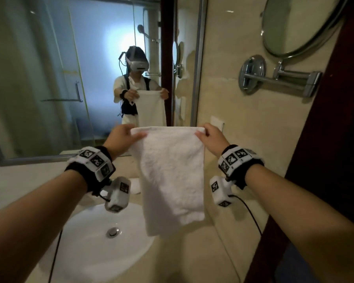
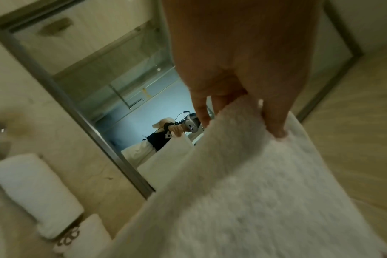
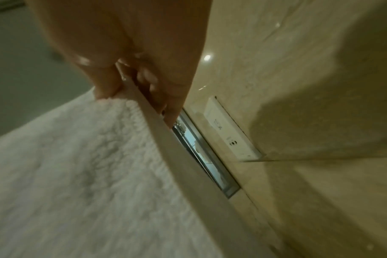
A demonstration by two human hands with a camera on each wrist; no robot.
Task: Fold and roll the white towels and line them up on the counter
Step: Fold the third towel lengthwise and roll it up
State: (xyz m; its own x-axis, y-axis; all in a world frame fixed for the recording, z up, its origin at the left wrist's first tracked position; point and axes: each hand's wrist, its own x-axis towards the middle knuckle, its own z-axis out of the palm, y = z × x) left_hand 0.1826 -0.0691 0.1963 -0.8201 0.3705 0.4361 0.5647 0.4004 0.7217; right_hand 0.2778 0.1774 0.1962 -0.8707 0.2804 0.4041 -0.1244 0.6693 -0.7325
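Above sink [image 1: 86, 252]: left hand [image 1: 121, 137], right hand [image 1: 211, 136] pinch towel [image 1: 172, 180] top corners; lower edge hangs free.

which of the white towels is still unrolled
The white terry towel hanging over the sink, pinched at its top corners by the left hand and right hand. The rolled white towels lie on the counter.

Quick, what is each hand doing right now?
Left hand: pinches the top left corner of the white towel, which hangs above the sink.
Right hand: pinches the towel's top right corner.
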